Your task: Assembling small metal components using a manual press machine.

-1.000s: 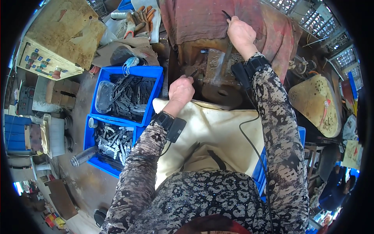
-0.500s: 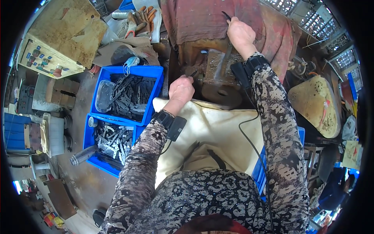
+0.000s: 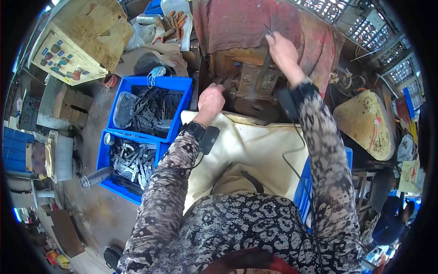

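My right hand [image 3: 284,54] is closed on a thin dark metal strip [image 3: 268,30], whose pointed end sticks out past the fingers in front of a red cloth [image 3: 248,27]. Lower and to the left, my left hand [image 3: 211,98] is closed, with a small dark piece [image 3: 223,79] poking out beyond the fingers; most of it is hidden. Between the two hands stands a rusty, dirt-crusted metal block [image 3: 252,81]. On its near side lies a dark round disc with a hole [image 3: 256,114]. A cream apron [image 3: 246,141] covers my lap.
To my left, one blue bin [image 3: 184,98] holds dark metal strips and a clear plastic tub [image 3: 122,109]. A second blue bin [image 3: 103,157] holds greyer strips. A control box with knobs [image 3: 54,59] stands far left; work gloves [image 3: 171,26] lie at the back.
My right hand has come slightly nearer with its strip. My left hand has shifted a little farther away. The whole view has moved slightly.
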{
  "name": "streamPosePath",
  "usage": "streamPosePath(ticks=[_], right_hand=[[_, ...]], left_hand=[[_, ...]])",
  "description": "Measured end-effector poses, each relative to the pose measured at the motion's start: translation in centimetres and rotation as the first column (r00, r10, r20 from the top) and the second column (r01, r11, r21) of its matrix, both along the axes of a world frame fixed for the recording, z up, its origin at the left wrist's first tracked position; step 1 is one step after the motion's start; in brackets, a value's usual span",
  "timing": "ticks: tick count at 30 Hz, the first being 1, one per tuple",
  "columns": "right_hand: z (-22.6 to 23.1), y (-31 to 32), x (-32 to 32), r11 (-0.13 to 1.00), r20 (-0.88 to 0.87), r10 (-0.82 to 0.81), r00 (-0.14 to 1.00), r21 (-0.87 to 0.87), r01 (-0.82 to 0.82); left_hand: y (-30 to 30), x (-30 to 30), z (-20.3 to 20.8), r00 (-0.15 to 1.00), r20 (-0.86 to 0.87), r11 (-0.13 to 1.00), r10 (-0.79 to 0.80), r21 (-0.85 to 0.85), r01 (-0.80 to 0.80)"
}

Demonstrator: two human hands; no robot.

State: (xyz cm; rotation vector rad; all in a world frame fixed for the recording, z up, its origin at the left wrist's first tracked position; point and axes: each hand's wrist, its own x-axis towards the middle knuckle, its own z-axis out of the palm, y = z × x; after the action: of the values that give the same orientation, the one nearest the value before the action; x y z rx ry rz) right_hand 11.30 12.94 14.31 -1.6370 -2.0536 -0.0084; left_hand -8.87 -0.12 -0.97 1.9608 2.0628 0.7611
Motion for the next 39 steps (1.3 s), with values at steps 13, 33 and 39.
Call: streamPosePath(ticks=[13, 33, 39], right_hand=[[-9.1, -25.9, 5.8, 0.932, -0.347, 0.305, 0.887, -0.082, -0.353], [-11.2, -13.9, 3.9, 0.761, -0.746, -0.502, -0.437, -0.141, -0.634], [-11.4, -13.9, 1.2, 0.845, -0.771, -0.427, -0.473, -0.153, -0.513]], left_hand=[[3.9, 1.8, -1.2, 0.889, -0.238, 0.906, -0.391, 0.068, 0.417], [-2.0, 5.8, 5.8, 0.964, -0.004, 0.955, -0.265, 0.140, 0.263], [-4.4, 7.6, 6.5, 0.921, -0.096, 0.906, -0.377, 0.167, 0.388]])
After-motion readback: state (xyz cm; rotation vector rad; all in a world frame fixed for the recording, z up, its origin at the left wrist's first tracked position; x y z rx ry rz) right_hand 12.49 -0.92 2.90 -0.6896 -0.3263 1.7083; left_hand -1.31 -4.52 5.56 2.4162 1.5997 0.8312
